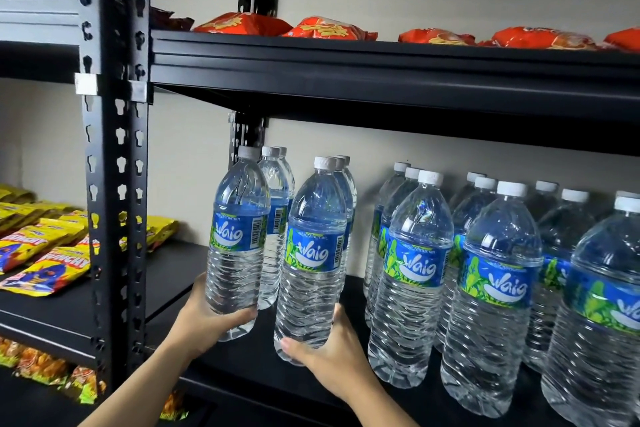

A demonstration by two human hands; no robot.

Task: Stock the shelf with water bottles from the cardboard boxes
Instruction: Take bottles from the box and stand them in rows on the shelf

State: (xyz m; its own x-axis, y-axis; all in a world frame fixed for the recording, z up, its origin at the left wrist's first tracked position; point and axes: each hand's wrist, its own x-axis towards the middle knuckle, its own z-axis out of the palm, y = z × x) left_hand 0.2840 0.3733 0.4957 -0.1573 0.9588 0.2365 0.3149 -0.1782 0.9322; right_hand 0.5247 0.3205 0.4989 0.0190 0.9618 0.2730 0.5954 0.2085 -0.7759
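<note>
Against a pale wall, the black shelf [242, 354] carries bottle rows; the left hand [204, 319] and right hand [332, 354] each grip a water bottle, seemingly just above it.

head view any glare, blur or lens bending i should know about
Head view: sharp centrally, labels readable; white highlights glint on the clear plastic water bottles; wide-angle bending tilts the black perforated metal upright and leans edge bottles outward; the yellow snack packets at far left look slightly soft.

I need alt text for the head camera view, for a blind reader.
Left hand and right hand each hold a water bottle upright at a black shelf, beside rows of identical bottles.
</note>
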